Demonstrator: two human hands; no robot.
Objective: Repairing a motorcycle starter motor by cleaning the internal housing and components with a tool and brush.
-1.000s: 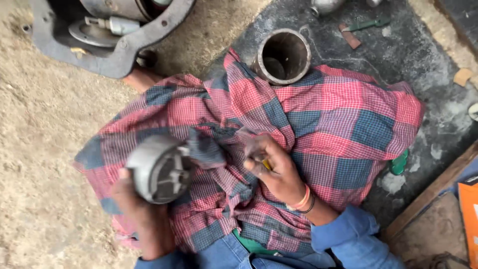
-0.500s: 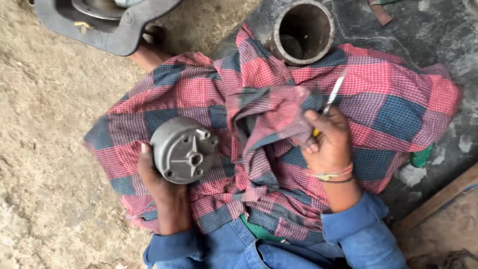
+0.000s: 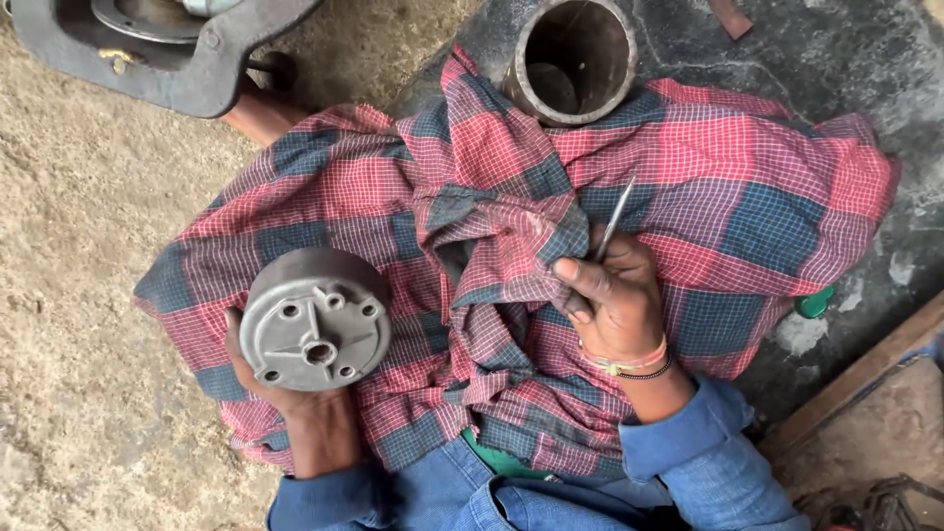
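My left hand (image 3: 295, 413) holds up a round grey metal housing (image 3: 315, 320) with several holes in its flat face, over the left part of a red and blue checked cloth (image 3: 708, 167) spread across my lap. My right hand (image 3: 615, 295) rests on the bunched middle of the cloth and grips a thin metal tool (image 3: 615, 216) whose shaft points up and away. Thread bands circle the right wrist. Both arms wear blue denim sleeves.
A heavy metal cylinder sleeve (image 3: 575, 59) stands open-topped just beyond the cloth. A dark cast metal part (image 3: 167, 49) lies at the upper left on the sandy floor. A wooden plank (image 3: 865, 369) runs along the right; a small green object (image 3: 814, 300) peeks from under the cloth.
The view has shifted closer. My right hand has moved from the cloth's folds up and right, lifting the thin tool clear. The housing's flat face has turned toward the camera.
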